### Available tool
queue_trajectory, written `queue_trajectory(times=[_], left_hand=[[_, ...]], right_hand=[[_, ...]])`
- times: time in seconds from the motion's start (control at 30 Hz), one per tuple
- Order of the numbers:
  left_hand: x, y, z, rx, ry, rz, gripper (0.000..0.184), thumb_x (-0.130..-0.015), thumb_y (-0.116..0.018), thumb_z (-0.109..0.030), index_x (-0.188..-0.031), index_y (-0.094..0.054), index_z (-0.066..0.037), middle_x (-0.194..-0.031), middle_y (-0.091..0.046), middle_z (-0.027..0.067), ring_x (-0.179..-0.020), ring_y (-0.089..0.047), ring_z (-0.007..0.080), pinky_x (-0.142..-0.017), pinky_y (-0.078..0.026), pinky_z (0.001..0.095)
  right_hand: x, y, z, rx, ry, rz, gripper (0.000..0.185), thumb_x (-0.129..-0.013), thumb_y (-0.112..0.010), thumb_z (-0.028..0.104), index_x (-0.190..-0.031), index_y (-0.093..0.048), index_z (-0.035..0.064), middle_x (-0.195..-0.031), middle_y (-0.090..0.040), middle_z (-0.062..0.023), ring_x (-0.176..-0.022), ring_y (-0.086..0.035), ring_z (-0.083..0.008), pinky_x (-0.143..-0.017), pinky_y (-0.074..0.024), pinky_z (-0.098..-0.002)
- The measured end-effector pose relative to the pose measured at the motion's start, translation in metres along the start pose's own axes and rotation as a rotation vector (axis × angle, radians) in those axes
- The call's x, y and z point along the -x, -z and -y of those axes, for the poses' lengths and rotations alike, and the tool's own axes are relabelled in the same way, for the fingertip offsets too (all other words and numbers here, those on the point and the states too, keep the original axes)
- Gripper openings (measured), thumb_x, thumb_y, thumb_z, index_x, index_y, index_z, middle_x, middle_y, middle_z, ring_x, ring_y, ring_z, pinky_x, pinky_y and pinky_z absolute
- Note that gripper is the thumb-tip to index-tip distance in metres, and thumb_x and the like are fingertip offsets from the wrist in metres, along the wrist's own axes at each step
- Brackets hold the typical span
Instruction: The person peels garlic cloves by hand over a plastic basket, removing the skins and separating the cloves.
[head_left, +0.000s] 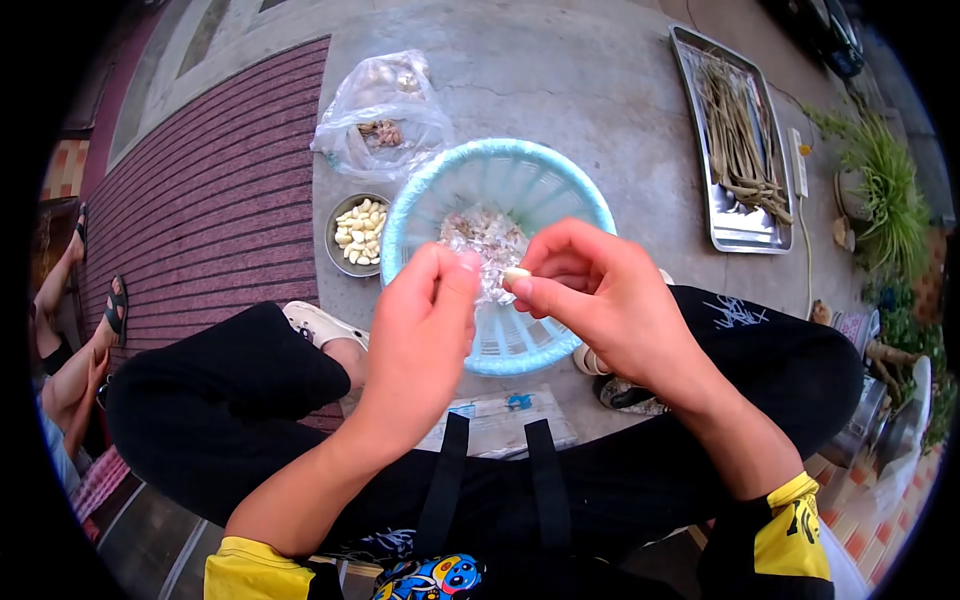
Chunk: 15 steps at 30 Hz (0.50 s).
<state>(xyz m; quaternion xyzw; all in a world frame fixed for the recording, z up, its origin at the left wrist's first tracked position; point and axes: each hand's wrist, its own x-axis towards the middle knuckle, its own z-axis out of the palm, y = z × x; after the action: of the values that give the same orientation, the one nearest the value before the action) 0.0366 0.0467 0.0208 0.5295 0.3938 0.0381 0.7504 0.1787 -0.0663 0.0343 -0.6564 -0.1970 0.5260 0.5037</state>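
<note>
Over a light blue plastic basket (590, 190), my right hand (610, 295) pinches a garlic clove (515, 274) between thumb and fingertips. Close beside it, my left hand (425, 335) is closed, thumb pressed on curled fingers; whatever it may hold is hidden. Pale, papery garlic skins (485, 235) lie in the bottom of the basket, below both hands. To the basket's left stands a metal bowl (333, 235) with several peeled cloves (361, 228) in it. Behind the bowl, an open clear plastic bag (345, 100) contains garlic with reddish skins (381, 132).
A metal tray (700, 170) of long dry stalks (740, 130) lies at the right, with a power strip (798, 160) and potted plant (885, 185) beyond. A ribbed maroon mat (230, 170) covers the left floor. Another person's legs and sandals (117, 305) show at the far left.
</note>
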Motion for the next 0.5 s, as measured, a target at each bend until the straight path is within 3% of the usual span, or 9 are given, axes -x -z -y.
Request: queue_trajectory(times=[0.13, 0.2, 0.23, 0.3, 0.33, 0.4, 0.5], left_hand=[[-0.008, 0.001, 0.009, -0.049, 0.067, -0.022, 0.022, -0.099, -0.054, -0.026, -0.089, -0.056, -0.006, -0.066, -0.05, -0.0025, -0.055, -0.043, 0.003, -0.049, -0.031, 0.0194], [-0.007, -0.011, 0.011, -0.233, -0.18, -0.132, 0.023, -0.097, -0.056, -0.025, -0.09, -0.058, -0.004, -0.065, -0.053, -0.0019, -0.053, -0.043, 0.0036, -0.046, -0.032, 0.0211], [-0.006, -0.009, 0.006, -0.235, -0.179, -0.128, 0.023, -0.097, -0.056, -0.025, -0.09, -0.058, -0.004, -0.065, -0.053, -0.0019, -0.053, -0.043, 0.0036, -0.046, -0.032, 0.0211], [-0.004, -0.001, -0.01, -0.251, 0.223, -0.043, 0.024, -0.098, -0.055, -0.025, -0.089, -0.06, -0.003, -0.068, -0.054, -0.0004, -0.054, -0.043, 0.003, -0.048, -0.032, 0.0184], [-0.005, 0.001, -0.009, -0.253, 0.223, -0.04, 0.024, -0.098, -0.055, -0.025, -0.089, -0.06, -0.003, -0.068, -0.054, -0.0004, -0.054, -0.043, 0.003, -0.048, -0.032, 0.0184], [-0.007, 0.002, -0.006, -0.039, 0.092, 0.047, 0.016, -0.095, -0.06, -0.018, -0.096, -0.061, -0.002, -0.074, -0.059, -0.0007, -0.056, -0.046, 0.0027, -0.048, -0.035, 0.0195], [-0.003, -0.01, -0.008, -0.107, -0.08, 0.055, 0.014, -0.094, -0.061, -0.015, -0.098, -0.062, -0.002, -0.079, -0.062, 0.0001, -0.058, -0.047, 0.0021, -0.049, -0.037, 0.0183]], right_hand=[[0.0, 0.001, -0.01, 0.02, 0.091, -0.03, 0.013, -0.088, -0.067, 0.007, -0.091, -0.058, -0.0015, -0.083, -0.066, -0.0055, -0.08, -0.065, -0.0116, -0.072, -0.0517, -0.0252], [0.0, 0.0, -0.012, 0.041, 0.161, -0.046, 0.012, -0.087, -0.067, 0.005, -0.091, -0.058, -0.0012, -0.083, -0.066, -0.0059, -0.08, -0.065, -0.0127, -0.072, -0.052, -0.0259], [0.0, 0.001, -0.012, 0.175, 0.255, -0.075, 0.011, -0.086, -0.067, 0.004, -0.091, -0.058, -0.0009, -0.083, -0.066, -0.0078, -0.079, -0.066, -0.016, -0.071, -0.0523, -0.0276], [0.0, 0.002, -0.011, 0.309, 0.347, -0.106, 0.011, -0.084, -0.067, 0.003, -0.091, -0.059, -0.0006, -0.084, -0.066, -0.0097, -0.078, -0.067, -0.0193, -0.07, -0.0526, -0.0293], [0.001, 0.002, -0.01, 0.366, 0.395, -0.109, 0.01, -0.084, -0.066, 0.002, -0.091, -0.059, -0.0004, -0.084, -0.065, -0.0117, -0.077, -0.066, -0.0229, -0.069, -0.0526, -0.0311], [0.0, 0.003, -0.011, 0.421, 0.443, -0.112, 0.011, -0.083, -0.066, 0.001, -0.091, -0.059, -0.0003, -0.084, -0.065, -0.0137, -0.076, -0.066, -0.0266, -0.068, -0.0526, -0.0329], [0.001, 0.004, -0.014, 0.536, 0.538, -0.11, 0.011, -0.082, -0.065, 0.001, -0.092, -0.06, -0.0004, -0.081, -0.064, -0.0145, -0.074, -0.065, -0.0295, -0.066, -0.0519, -0.0343]])
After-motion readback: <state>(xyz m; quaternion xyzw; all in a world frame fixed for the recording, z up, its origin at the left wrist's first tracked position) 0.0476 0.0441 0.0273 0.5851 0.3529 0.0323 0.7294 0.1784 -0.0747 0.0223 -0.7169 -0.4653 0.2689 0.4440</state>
